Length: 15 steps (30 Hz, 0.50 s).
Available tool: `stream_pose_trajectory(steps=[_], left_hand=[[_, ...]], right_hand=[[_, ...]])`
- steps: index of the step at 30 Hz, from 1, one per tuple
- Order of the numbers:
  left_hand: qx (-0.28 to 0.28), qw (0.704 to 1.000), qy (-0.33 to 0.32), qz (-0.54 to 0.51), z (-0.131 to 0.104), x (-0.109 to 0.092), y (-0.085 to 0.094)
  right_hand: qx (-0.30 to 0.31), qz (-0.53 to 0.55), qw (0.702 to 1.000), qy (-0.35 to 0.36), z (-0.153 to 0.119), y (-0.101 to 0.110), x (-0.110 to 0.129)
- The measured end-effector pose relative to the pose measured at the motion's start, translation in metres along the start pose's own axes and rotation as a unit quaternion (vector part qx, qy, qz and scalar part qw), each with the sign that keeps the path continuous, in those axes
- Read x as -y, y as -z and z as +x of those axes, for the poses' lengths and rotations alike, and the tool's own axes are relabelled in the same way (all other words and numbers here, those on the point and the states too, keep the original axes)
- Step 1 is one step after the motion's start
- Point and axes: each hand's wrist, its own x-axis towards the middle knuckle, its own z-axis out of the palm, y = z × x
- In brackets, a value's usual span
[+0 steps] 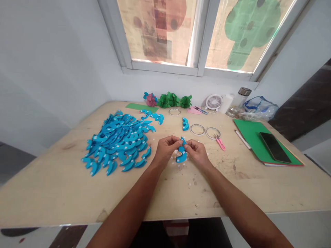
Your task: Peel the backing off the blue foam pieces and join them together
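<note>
Near the middle of the table, a blue curved paper cutout is pinched between my two hands. My left hand grips its upper left edge with thumb and forefinger. From the other side, my right hand holds it with fingers closed. Small white paper bits lie on the wood just below the cutout. Beyond my hands lies another blue cutout with white squares on it. To the left spreads a big heap of blue cutouts, many bearing small white squares.
Rolls of tape and pink-handled snips lie right of centre. A phone rests on green sheets at the right. Green paper figures, a small white fan and a bottle stand along the wall.
</note>
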Motion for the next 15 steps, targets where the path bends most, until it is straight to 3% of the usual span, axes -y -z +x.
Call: stream_pose_trajectory(steps=[15], left_hand=[[-0.018, 0.999, -0.001, -0.037, 0.004, 0.008, 0.002]], right_hand=[[0.013, -0.110, 0.992, 0.066, -0.004, -0.002, 0.008]])
